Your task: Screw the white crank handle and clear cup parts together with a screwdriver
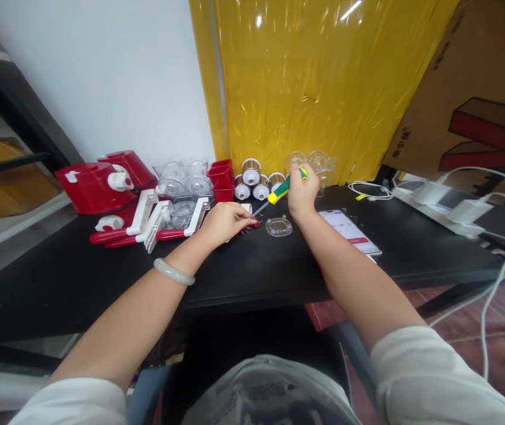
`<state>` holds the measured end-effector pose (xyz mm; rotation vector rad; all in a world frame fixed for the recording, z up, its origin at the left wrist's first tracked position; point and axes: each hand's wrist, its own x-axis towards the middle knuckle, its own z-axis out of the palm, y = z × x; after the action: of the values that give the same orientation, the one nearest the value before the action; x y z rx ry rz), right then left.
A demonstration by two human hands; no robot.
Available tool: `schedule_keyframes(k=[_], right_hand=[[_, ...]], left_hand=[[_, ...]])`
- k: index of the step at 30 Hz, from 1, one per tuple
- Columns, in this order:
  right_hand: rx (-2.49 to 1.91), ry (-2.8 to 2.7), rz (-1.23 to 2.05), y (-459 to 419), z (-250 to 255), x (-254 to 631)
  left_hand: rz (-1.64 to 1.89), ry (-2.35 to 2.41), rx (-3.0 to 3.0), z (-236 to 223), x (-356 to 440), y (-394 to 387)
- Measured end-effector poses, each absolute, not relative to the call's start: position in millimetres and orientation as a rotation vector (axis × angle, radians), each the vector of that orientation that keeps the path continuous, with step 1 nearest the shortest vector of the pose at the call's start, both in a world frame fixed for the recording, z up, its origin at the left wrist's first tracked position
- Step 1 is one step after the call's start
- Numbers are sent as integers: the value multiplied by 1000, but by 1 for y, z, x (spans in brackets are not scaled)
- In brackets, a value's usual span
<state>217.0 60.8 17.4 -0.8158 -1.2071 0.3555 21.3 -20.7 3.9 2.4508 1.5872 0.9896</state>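
My right hand (304, 192) is wrapped around the green and yellow handle of a screwdriver (280, 190), whose metal shaft slants down to the left. By the shaft's tip, my left hand (225, 223) has its fingers pinched together, low over the table. What they grip is mostly hidden; a small red part (256, 224) and some dark bits show under the fingertips. A white piece (246, 208) stands just behind those fingers. Between the two hands a clear plastic plate (279, 226) lies flat on the black table (261, 277).
Red housings (86, 189), white-and-red handles (143, 221), clear cups (181, 177), red square containers (221, 174) and metal drums (251, 171) fill the back left. A phone (349, 231) lies right of my right hand. A power strip (438, 212) with white cables sits far right.
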Motion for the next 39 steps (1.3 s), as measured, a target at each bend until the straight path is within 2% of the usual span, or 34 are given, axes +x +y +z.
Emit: schedule_keyframes(k=[11, 18, 22, 25, 31, 39], right_hand=[[-1000, -1462, 175, 74, 0, 222], [-1041, -1475, 178, 78, -6, 222], [-965, -1325, 290, 81, -1, 222], [-930, -1204, 438, 89, 1, 221], [-920, -1116, 621, 115, -8, 219], [-943, -1050, 740, 117, -9, 218]], left_hand=[[837, 1500, 2633, -3, 18, -16], [776, 1562, 2677, -8, 16, -14], [772, 1573, 2697, -9, 15, -13], [870, 1638, 2638, -7, 17, -13], [1391, 1536, 2247, -1, 25, -18], [1486, 1535, 2168, 4, 31, -27]])
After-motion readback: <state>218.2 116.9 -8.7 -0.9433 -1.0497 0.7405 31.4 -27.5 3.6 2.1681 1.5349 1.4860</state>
